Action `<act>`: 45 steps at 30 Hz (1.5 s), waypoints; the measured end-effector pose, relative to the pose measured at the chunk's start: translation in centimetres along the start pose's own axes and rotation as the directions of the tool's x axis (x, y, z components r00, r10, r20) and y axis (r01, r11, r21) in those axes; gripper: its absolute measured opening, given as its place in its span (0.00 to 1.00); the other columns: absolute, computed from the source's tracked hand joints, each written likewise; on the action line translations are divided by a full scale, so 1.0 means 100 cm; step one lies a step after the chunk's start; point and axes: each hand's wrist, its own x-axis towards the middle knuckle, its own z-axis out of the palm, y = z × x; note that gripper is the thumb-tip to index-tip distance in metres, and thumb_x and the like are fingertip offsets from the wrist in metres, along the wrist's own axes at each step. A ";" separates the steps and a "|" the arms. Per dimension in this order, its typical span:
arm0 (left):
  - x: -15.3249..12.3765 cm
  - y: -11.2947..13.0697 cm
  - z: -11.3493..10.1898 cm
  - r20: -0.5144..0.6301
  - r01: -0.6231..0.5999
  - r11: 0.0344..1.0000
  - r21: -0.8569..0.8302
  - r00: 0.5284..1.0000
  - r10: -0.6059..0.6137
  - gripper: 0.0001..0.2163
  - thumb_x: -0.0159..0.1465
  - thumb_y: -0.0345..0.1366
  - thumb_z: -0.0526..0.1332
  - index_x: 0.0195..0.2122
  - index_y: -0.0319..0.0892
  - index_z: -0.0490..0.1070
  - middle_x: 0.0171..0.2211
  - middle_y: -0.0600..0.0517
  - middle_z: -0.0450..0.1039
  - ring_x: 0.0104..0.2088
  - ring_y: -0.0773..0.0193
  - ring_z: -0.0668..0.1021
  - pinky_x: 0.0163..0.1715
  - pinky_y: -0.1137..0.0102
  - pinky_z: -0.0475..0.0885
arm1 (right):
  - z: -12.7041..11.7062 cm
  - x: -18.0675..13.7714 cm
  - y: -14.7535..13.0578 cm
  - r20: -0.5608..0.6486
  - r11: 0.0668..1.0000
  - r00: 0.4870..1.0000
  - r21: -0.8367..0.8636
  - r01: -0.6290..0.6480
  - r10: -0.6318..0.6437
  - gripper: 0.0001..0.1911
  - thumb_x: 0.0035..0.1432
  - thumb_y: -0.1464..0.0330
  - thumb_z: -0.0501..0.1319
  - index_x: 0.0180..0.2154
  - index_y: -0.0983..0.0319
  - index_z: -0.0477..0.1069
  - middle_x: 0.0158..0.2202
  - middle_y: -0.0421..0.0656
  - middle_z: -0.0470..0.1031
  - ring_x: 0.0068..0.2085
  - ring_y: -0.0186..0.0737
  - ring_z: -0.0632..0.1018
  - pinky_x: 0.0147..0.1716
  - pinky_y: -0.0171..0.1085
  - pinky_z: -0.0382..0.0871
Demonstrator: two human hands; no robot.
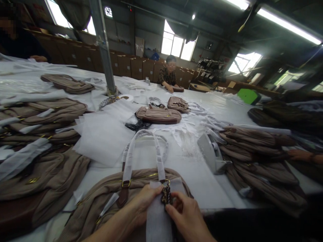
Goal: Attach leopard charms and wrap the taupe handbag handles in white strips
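Note:
A taupe fabric handbag (141, 174) with brown leather tabs and gold hardware lies before me. Its two handles (129, 161) are wrapped in white material and stand up in a loop. From a gold ring at the right handle's base hangs a dark bag charm (165, 195) with a chain. My left hand (145, 203) is closed, its thumb pressing a white tissue strip (158, 222) just left of the charm. My right hand (185, 210) pinches the charm from the right. The left fingers are partly hidden behind the strip.
Similar bags are piled at left (42, 188) and right (262, 168). A grey tape dispenser (214, 153) stands near the right pile. White sheets (101, 134) lie ahead, left of centre. A metal post (103, 47) rises from the table. Co-workers sit across, and a hand (300, 155) shows at right.

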 end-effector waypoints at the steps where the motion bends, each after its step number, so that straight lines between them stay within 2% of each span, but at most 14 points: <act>1: 0.000 0.000 0.001 -0.007 0.002 1.000 0.007 1.000 -0.002 0.09 0.47 0.34 0.67 0.28 0.35 0.72 0.20 0.49 0.74 0.21 0.62 0.75 0.26 0.68 0.69 | 0.004 -0.008 0.004 -0.022 0.996 0.998 -0.072 0.053 -0.055 0.15 0.52 0.65 0.60 0.43 0.59 0.73 0.29 0.43 0.75 0.30 0.42 0.76 0.30 0.37 0.68; 5: 0.002 -0.003 0.002 -0.024 -0.097 0.983 0.153 0.995 0.101 0.11 0.46 0.38 0.69 0.26 0.38 0.72 0.20 0.55 0.73 0.22 0.66 0.73 0.26 0.72 0.66 | 0.025 -0.028 0.026 -0.064 0.922 0.955 -0.285 0.261 -0.290 0.24 0.53 0.69 0.58 0.53 0.62 0.67 0.37 0.51 0.75 0.36 0.49 0.76 0.34 0.41 0.70; 9: 0.011 -0.009 -0.005 -0.065 -0.212 0.906 0.368 0.965 0.252 0.10 0.40 0.32 0.69 0.23 0.38 0.72 0.20 0.57 0.73 0.25 0.65 0.73 0.29 0.73 0.65 | 0.019 -0.031 0.028 0.048 0.884 0.913 -0.234 0.405 -0.406 0.18 0.55 0.64 0.59 0.48 0.59 0.71 0.36 0.48 0.76 0.34 0.45 0.77 0.31 0.35 0.70; 12: 0.015 -0.010 -0.010 -0.085 -0.136 0.953 0.269 0.983 0.164 0.12 0.41 0.33 0.68 0.29 0.38 0.74 0.25 0.53 0.77 0.29 0.59 0.76 0.33 0.69 0.69 | -0.010 -0.026 0.016 -0.177 0.973 0.965 -0.160 0.166 -0.193 0.14 0.58 0.61 0.56 0.44 0.59 0.72 0.35 0.46 0.75 0.33 0.41 0.76 0.32 0.34 0.68; 14: 0.013 -0.009 -0.011 -0.059 -0.080 0.982 0.169 0.994 0.091 0.16 0.42 0.33 0.68 0.34 0.36 0.74 0.29 0.49 0.78 0.31 0.55 0.78 0.36 0.65 0.70 | -0.028 -0.019 0.011 -0.288 0.997 0.958 -0.075 -0.030 0.008 0.18 0.57 0.58 0.56 0.44 0.61 0.71 0.33 0.46 0.74 0.32 0.42 0.75 0.31 0.35 0.67; 18: 0.004 -0.005 -0.007 -0.037 -0.039 0.993 0.109 0.998 0.043 0.17 0.42 0.32 0.67 0.35 0.34 0.73 0.28 0.45 0.78 0.29 0.54 0.78 0.34 0.63 0.71 | -0.035 -0.006 0.014 -0.152 0.984 0.974 0.090 -0.153 0.166 0.20 0.52 0.57 0.59 0.40 0.65 0.73 0.23 0.40 0.70 0.26 0.38 0.72 0.25 0.33 0.62; 21: -0.001 -0.004 -0.006 -0.025 -0.048 0.989 0.143 0.998 0.052 0.14 0.45 0.32 0.66 0.34 0.35 0.73 0.28 0.47 0.78 0.28 0.56 0.78 0.33 0.64 0.71 | -0.030 -0.002 0.018 -0.067 0.930 0.965 0.289 -0.226 0.255 0.25 0.46 0.59 0.63 0.44 0.69 0.71 0.18 0.35 0.65 0.20 0.33 0.67 0.21 0.31 0.58; 25: 0.000 -0.005 -0.005 -0.036 -0.101 0.951 0.293 0.993 0.116 0.13 0.44 0.34 0.66 0.32 0.37 0.74 0.27 0.50 0.78 0.29 0.58 0.77 0.32 0.67 0.70 | -0.028 -0.008 0.011 0.082 0.878 0.977 0.429 -0.211 0.195 0.23 0.47 0.59 0.63 0.42 0.67 0.72 0.19 0.37 0.68 0.20 0.33 0.67 0.21 0.31 0.60; 27: 0.002 -0.006 -0.004 -0.049 -0.146 0.913 0.381 0.983 0.178 0.13 0.44 0.36 0.67 0.30 0.38 0.73 0.26 0.52 0.77 0.29 0.60 0.76 0.31 0.70 0.68 | -0.025 -0.013 0.004 0.036 0.936 0.995 0.337 -0.102 0.096 0.17 0.50 0.61 0.60 0.40 0.65 0.74 0.23 0.39 0.71 0.24 0.35 0.70 0.25 0.32 0.63; 31: 0.010 -0.013 -0.003 -0.025 -0.306 0.822 0.479 0.932 0.362 0.12 0.42 0.39 0.68 0.24 0.38 0.70 0.20 0.56 0.70 0.24 0.66 0.70 0.28 0.73 0.64 | -0.007 -0.022 -0.008 -0.101 0.986 0.984 -0.096 0.137 -0.147 0.12 0.54 0.71 0.54 0.39 0.61 0.73 0.27 0.41 0.70 0.29 0.38 0.72 0.29 0.34 0.64; 35: 0.017 -0.022 -0.005 -0.073 -0.371 0.778 0.508 0.881 0.468 0.11 0.43 0.39 0.66 0.22 0.39 0.67 0.20 0.57 0.66 0.22 0.68 0.67 0.25 0.74 0.62 | 0.013 -0.025 -0.007 -0.089 0.865 0.935 -0.418 0.277 -0.343 0.14 0.51 0.78 0.52 0.38 0.62 0.70 0.30 0.43 0.70 0.30 0.39 0.74 0.28 0.34 0.64; 40: 0.011 -0.018 -0.006 -0.047 -0.347 0.743 0.573 0.891 0.452 0.10 0.47 0.42 0.62 0.19 0.40 0.65 0.18 0.58 0.63 0.22 0.68 0.65 0.24 0.73 0.61 | 0.031 -0.023 0.007 -0.075 0.576 0.791 -0.727 0.373 -0.607 0.21 0.43 0.84 0.52 0.41 0.69 0.68 0.26 0.46 0.71 0.25 0.42 0.72 0.19 0.35 0.60; 43: 0.007 -0.013 -0.002 -0.050 -0.330 0.706 0.627 0.887 0.459 0.13 0.49 0.45 0.61 0.20 0.39 0.67 0.18 0.56 0.65 0.23 0.66 0.67 0.26 0.72 0.62 | 0.039 -0.022 0.009 -0.083 0.534 0.759 -0.759 0.372 -0.646 0.23 0.41 0.85 0.52 0.42 0.71 0.68 0.27 0.48 0.72 0.26 0.43 0.72 0.18 0.36 0.61; 45: 0.007 -0.013 0.001 -0.086 -0.320 0.745 0.586 0.889 0.450 0.14 0.44 0.44 0.65 0.22 0.38 0.69 0.20 0.54 0.68 0.24 0.65 0.68 0.26 0.72 0.63 | 0.041 -0.024 0.006 -0.100 0.575 0.770 -0.726 0.377 -0.631 0.23 0.41 0.84 0.52 0.42 0.69 0.68 0.27 0.47 0.72 0.27 0.44 0.72 0.20 0.36 0.63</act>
